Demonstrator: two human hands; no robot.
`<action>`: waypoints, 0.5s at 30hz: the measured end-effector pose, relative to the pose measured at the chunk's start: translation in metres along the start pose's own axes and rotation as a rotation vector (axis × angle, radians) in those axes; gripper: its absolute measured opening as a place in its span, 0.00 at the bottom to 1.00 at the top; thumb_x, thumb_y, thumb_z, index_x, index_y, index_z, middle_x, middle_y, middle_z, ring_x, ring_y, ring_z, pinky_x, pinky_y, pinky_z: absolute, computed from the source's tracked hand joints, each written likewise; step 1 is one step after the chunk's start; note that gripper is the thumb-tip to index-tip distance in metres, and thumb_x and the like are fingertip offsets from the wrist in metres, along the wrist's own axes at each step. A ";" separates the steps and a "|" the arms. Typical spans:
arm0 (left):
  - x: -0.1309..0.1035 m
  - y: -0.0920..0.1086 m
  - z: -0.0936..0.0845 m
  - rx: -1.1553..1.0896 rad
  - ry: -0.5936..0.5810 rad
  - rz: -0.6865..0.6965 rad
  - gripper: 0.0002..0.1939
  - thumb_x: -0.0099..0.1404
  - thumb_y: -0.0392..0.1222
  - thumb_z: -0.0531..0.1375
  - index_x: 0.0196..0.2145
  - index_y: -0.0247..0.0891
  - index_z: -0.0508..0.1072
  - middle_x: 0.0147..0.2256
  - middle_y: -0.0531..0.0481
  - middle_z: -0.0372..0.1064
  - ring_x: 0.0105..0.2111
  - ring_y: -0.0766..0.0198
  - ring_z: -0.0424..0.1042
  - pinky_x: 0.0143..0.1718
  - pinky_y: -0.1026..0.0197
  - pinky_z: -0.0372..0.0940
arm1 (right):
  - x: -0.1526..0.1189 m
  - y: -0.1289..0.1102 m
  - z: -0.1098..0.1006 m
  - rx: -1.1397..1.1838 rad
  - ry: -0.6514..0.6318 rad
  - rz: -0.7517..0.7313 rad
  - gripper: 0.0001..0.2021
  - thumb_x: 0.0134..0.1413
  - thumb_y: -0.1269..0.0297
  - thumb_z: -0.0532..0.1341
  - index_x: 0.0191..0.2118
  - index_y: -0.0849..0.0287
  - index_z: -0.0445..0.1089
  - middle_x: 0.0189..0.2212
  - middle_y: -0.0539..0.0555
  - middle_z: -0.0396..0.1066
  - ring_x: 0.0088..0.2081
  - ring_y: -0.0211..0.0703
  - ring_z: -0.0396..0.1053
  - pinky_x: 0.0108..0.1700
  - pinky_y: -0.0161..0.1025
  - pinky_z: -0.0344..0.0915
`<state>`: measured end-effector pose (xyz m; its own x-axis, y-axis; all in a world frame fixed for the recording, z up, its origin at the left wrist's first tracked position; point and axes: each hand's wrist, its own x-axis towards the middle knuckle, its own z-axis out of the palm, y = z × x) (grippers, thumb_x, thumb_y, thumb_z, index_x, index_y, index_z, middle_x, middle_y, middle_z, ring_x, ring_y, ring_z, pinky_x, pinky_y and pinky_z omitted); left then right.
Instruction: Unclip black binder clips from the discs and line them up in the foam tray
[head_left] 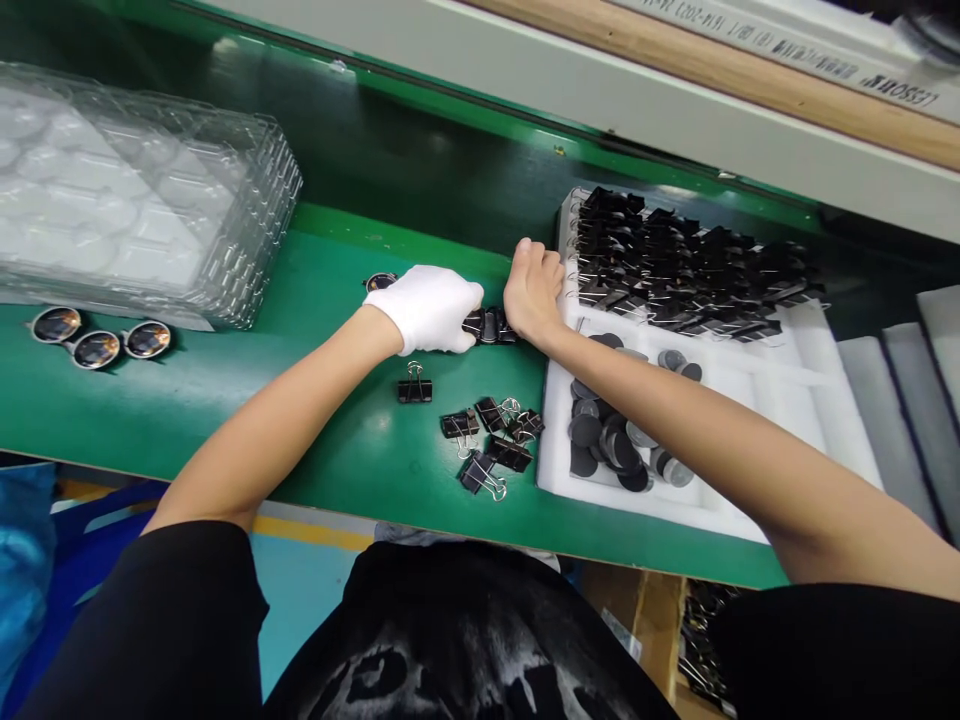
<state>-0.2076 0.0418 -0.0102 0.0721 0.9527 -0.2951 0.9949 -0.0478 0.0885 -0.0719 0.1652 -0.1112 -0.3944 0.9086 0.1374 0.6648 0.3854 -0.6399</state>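
My left hand (431, 308), in a white glove, is closed around the left end of a short row of black binder clips (491, 325) at the middle of the bench. Bare, my right hand (534, 290) presses at the row's other end with its fingers bent. What its fingers grip there is hidden. A round, dark-faced piece with a shiny rim (381, 282) shows just behind the glove. Nearer my body, one loose binder clip (415, 388) stands with its wire handles up, and several more lie in a loose pile (491, 440).
A white foam tray (559, 475) at right carries rows of black binder clips (675, 260) and dark grey discs (615, 445). Stacked see-through plastic trays (142, 200) stand at left, with three silver-rimmed round pieces (97, 348) before them. A ledge (525, 70) runs along the back.
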 end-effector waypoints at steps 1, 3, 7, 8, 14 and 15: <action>0.001 0.000 0.000 0.002 -0.003 0.004 0.23 0.59 0.52 0.62 0.48 0.39 0.79 0.36 0.41 0.78 0.42 0.46 0.78 0.41 0.54 0.64 | 0.000 0.000 0.000 0.007 -0.004 0.004 0.30 0.75 0.44 0.32 0.56 0.53 0.64 0.53 0.62 0.61 0.62 0.62 0.59 0.67 0.71 0.51; 0.001 0.000 0.001 0.006 -0.007 0.014 0.22 0.59 0.52 0.62 0.48 0.39 0.80 0.35 0.42 0.78 0.41 0.47 0.78 0.40 0.54 0.64 | 0.000 0.000 0.001 0.033 -0.009 0.015 0.30 0.74 0.42 0.34 0.56 0.53 0.64 0.53 0.62 0.62 0.62 0.62 0.59 0.67 0.71 0.50; -0.002 -0.003 0.002 0.014 0.011 0.030 0.22 0.61 0.52 0.60 0.48 0.39 0.79 0.35 0.43 0.78 0.38 0.49 0.77 0.37 0.56 0.63 | 0.004 -0.008 -0.002 0.100 -0.001 0.055 0.29 0.73 0.39 0.37 0.54 0.52 0.66 0.55 0.62 0.63 0.64 0.62 0.59 0.68 0.71 0.50; -0.003 -0.005 0.002 0.006 0.021 0.034 0.21 0.62 0.52 0.59 0.48 0.39 0.79 0.36 0.43 0.79 0.38 0.49 0.77 0.36 0.56 0.62 | 0.007 -0.011 -0.006 0.142 -0.001 0.068 0.30 0.73 0.39 0.36 0.53 0.52 0.67 0.55 0.62 0.64 0.63 0.61 0.60 0.68 0.69 0.51; -0.010 -0.025 -0.007 -0.275 0.116 0.038 0.23 0.72 0.54 0.48 0.39 0.40 0.78 0.35 0.47 0.78 0.34 0.57 0.74 0.35 0.59 0.61 | 0.009 -0.019 -0.056 0.538 -0.365 -0.026 0.35 0.67 0.29 0.41 0.44 0.55 0.71 0.44 0.59 0.75 0.49 0.52 0.74 0.54 0.53 0.72; -0.010 -0.027 -0.009 -0.320 0.132 0.033 0.23 0.73 0.54 0.47 0.35 0.40 0.77 0.33 0.47 0.77 0.33 0.58 0.73 0.35 0.59 0.61 | 0.004 -0.017 -0.065 0.532 -0.464 -0.092 0.31 0.64 0.30 0.52 0.45 0.56 0.71 0.43 0.59 0.76 0.47 0.51 0.75 0.52 0.51 0.74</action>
<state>-0.2357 0.0358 -0.0013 0.0735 0.9839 -0.1630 0.9181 -0.0029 0.3963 -0.0434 0.1727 -0.0512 -0.7423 0.6681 -0.0514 0.2622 0.2190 -0.9398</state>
